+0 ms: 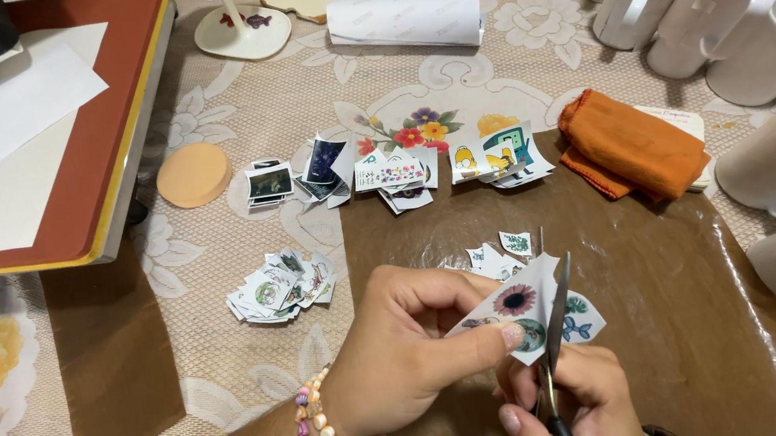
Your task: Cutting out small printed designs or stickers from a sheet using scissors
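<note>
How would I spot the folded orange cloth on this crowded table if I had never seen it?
Start at the cluster of white mugs along the right edge of the table. Just left of them, at the top right corner of the brown sheet, lies the orange cloth, folded into a thick pad. It is the only soft, plain orange bundle there; the round orange disc sits far to the left and is flat.

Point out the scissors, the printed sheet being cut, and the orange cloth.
scissors point(555, 320): head view, on the blade.
printed sheet point(516, 302): head view, on the sunflower picture.
orange cloth point(635, 144): head view, on its folded top.
</note>
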